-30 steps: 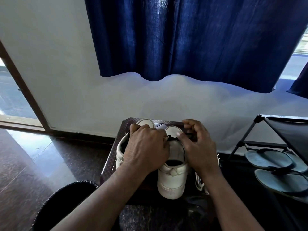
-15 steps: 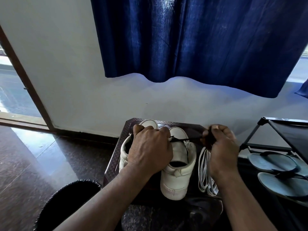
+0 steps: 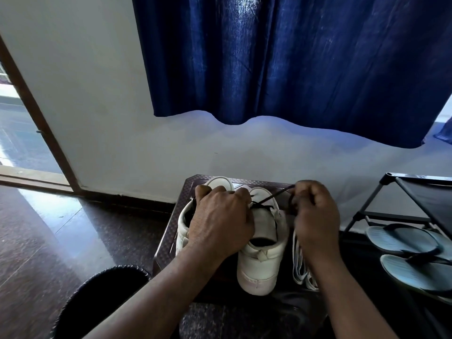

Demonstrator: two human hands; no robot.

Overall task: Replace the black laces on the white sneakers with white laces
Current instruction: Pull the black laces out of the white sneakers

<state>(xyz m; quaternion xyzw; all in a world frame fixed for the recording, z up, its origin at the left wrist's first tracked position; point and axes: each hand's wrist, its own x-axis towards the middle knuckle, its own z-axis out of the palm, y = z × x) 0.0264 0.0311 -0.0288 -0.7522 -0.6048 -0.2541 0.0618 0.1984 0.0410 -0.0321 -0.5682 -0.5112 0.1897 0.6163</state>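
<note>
Work surface: a small dark table (image 3: pixel 168 243) with a patterned top, standing against a white wall (image 3: pixel 97 106).

1. Sneakers. Two white sneakers stand side by side on the tabletop, heels toward the near edge, toes toward the far edge. The sneaker (image 3: pixel 261 265) at the middle of the tabletop shows its heel and open collar. The second sneaker (image 3: pixel 182 223) stands just beside it, toward the left edge, largely covered by the hand.
2. Left hand (image 3: pixel 220 223). It lies palm down across the tops of both sneakers. The fingers are curled forward and down onto the lacing area of the middle sneaker, holding it against the tabletop.
3. Right hand (image 3: pixel 315 216). It is raised over the right part of the tabletop, fingers curled, pinching the black lace (image 3: pixel 271 197). One strand runs taut from the sneaker's front eyelets up and to the right into the fingertips. A few crossings of the lace show at the eyelets.
4. White laces (image 3: pixel 299 265). A bundle lies flat at the right edge of the tabletop, just beside the middle sneaker, partly hidden under the right wrist.

Surroundings: a dark blue curtain (image 3: pixel 293 57) hangs above; a black shoe rack (image 3: pixel 415 189) at right holds pale blue sandals (image 3: pixel 403 241); a black bin (image 3: pixel 97 302) stands on the floor at lower left.
</note>
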